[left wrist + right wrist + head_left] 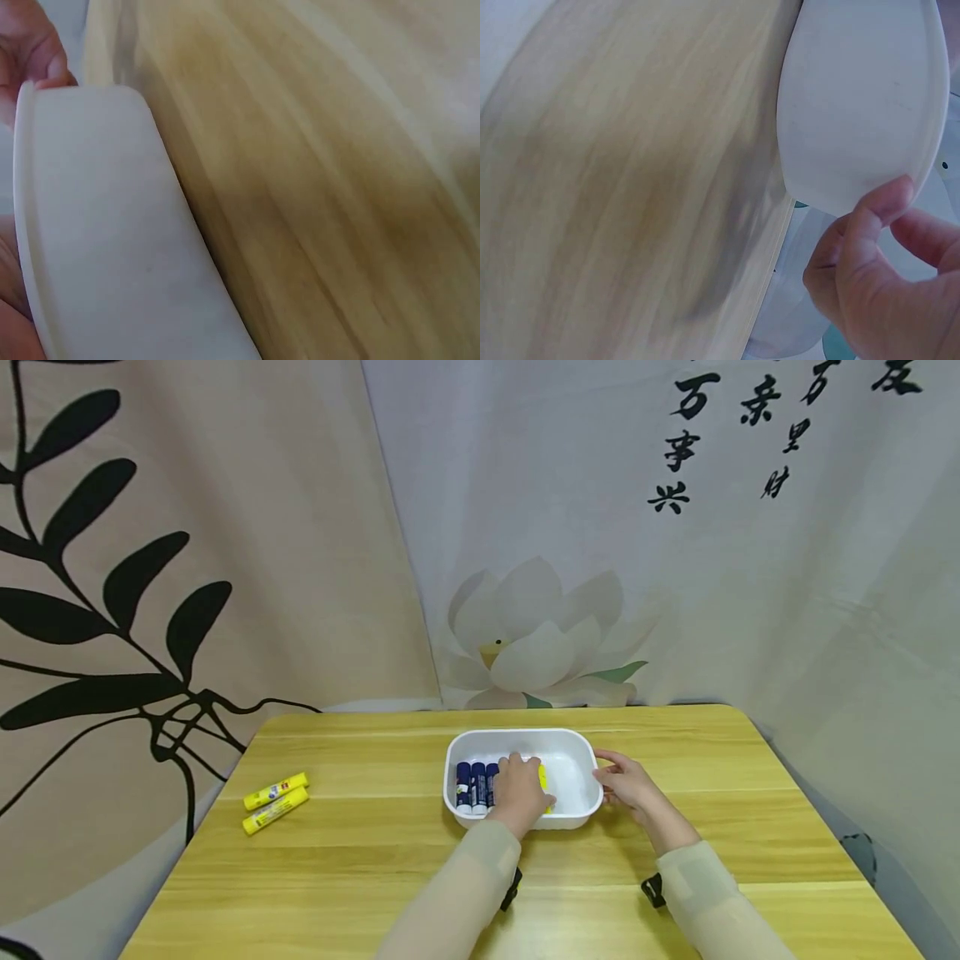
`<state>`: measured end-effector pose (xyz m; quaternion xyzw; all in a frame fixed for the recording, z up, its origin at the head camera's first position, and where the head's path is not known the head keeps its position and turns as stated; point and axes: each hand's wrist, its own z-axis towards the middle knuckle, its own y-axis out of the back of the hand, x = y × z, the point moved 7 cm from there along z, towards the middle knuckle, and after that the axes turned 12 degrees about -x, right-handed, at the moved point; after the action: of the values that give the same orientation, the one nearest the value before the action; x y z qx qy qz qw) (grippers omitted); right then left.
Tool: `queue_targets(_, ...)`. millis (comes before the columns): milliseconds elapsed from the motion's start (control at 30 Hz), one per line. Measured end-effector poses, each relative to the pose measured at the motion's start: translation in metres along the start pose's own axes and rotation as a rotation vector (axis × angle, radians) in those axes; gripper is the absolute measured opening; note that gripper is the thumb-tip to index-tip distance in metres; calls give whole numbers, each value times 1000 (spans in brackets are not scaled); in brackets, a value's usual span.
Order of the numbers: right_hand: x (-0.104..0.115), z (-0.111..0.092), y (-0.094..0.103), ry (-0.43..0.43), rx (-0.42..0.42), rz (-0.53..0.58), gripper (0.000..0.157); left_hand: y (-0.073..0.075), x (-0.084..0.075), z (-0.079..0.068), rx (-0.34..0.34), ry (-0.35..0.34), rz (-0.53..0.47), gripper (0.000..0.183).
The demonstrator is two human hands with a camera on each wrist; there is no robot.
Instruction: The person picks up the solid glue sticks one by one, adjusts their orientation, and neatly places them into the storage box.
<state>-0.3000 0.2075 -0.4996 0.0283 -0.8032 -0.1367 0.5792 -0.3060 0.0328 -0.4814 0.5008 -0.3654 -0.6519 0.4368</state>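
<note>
A white plastic tray (574,777) stands at the middle of the table's far half. Dark blue sticks with white ends, resembling glue sticks (478,787), lie side by side in its left part. My left hand (519,793) reaches over the near rim into the tray, back of the hand upward. Just right of it shows part of a yellow stick (543,775); the hand hides the rest, and its grip is unclear. At the tray's right end, my right hand (885,277) pinches the rim between thumb and fingers.
Two yellow sticks with printed labels (275,811) lie close together at the table's left side. The wooden table (360,877) ends just behind the tray, against a printed curtain (315,527). A black wrist band (654,890) sits under the right sleeve.
</note>
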Motion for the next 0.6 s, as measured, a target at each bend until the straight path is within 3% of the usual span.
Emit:
queue_targets(300,1,0,-1,-8,-1,-3,48,-2,3,2,76,19,83,64)
queue_targets(600,1,-1,-2,-10,1,-5,48,-1,6,2,51,-10,68,70)
